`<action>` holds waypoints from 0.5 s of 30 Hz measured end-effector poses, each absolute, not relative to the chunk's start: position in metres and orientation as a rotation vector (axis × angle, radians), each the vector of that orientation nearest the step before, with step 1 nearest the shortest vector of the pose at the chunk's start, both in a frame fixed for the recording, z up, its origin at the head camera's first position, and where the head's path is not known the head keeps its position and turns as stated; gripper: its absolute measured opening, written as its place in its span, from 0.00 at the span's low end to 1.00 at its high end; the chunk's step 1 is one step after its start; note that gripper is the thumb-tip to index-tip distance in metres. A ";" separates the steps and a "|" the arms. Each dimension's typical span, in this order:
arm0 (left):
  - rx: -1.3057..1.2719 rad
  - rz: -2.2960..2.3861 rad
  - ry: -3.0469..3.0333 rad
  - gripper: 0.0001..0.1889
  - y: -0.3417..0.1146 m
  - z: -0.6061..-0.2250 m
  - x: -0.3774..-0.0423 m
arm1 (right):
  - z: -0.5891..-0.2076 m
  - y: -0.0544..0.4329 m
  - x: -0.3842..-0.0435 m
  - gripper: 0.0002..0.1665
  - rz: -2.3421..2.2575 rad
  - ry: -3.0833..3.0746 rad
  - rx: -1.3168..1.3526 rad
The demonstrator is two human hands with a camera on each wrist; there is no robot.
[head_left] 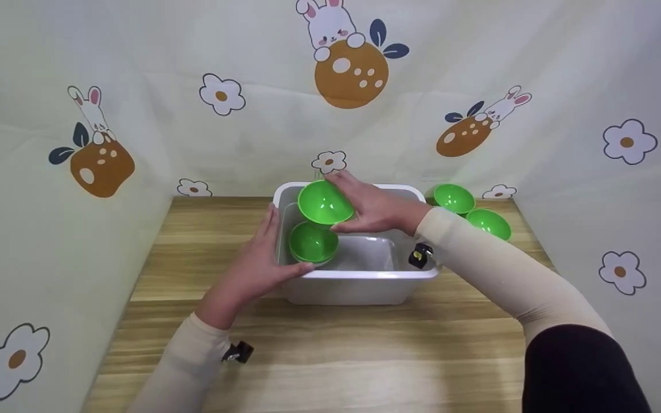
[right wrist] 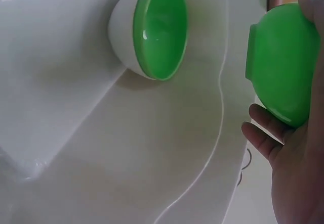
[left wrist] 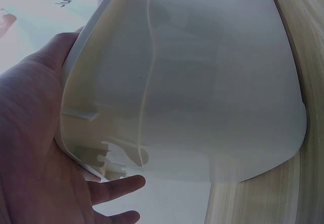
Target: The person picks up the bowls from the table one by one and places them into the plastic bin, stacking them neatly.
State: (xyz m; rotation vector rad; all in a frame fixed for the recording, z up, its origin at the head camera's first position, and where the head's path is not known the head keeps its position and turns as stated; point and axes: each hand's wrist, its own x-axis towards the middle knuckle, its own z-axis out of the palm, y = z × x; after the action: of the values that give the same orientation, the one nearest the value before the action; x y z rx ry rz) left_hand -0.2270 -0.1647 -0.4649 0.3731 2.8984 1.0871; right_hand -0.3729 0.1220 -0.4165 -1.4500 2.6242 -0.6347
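A: So, where does the green bowl [head_left: 325, 202] stand right now?

B: In the air, over the left part of the tub [head_left: 370, 275]. The right hand [head_left: 373, 203] grips it by its right side; it isn't released.

A: And the left hand [head_left: 256, 267]?

B: Spread at the tub's near left corner, thumb over the near rim, straight fingers along the outside. It isn't clenched and holds no bowl; I'd say it steadies the tub.

A: Anything inside?

B: The inner bowl [head_left: 313, 242], also green, sits toward the left end, below the held one. The right wrist view shows a pale outside under its green rim, so I'd guess it nests in a white bowl [right wrist: 120, 29], though it could be one two-toned piece.

A: And outside?

B: Two more green ones, the back bowl [head_left: 455, 198] and the front bowl [head_left: 489, 223], on the table [head_left: 336, 355] to the right. I can't tell if they touch.

A: How far along, then?

B: Midway, by my reading. If they're going in, one is done, one is in hand and two are left. If they're coming out, two are done and the inner one is left. These views don't settle which.
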 end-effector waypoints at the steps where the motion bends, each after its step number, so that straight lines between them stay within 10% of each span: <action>1: 0.369 1.085 2.899 0.79 -0.165 -0.465 -0.227 | -0.418 0.121 -0.372 0.69 -0.611 2.627 -1.450; 15: 0.366 1.073 2.900 0.78 -0.164 -0.465 -0.227 | -0.447 0.107 -0.378 0.70 -0.344 2.604 -1.579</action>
State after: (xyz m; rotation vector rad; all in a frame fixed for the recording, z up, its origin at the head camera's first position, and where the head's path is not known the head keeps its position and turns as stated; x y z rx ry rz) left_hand -0.2274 -0.1638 -0.4652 0.3662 2.8996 1.0730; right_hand -0.3779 0.1067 -0.4468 -1.5789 2.6042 -0.3442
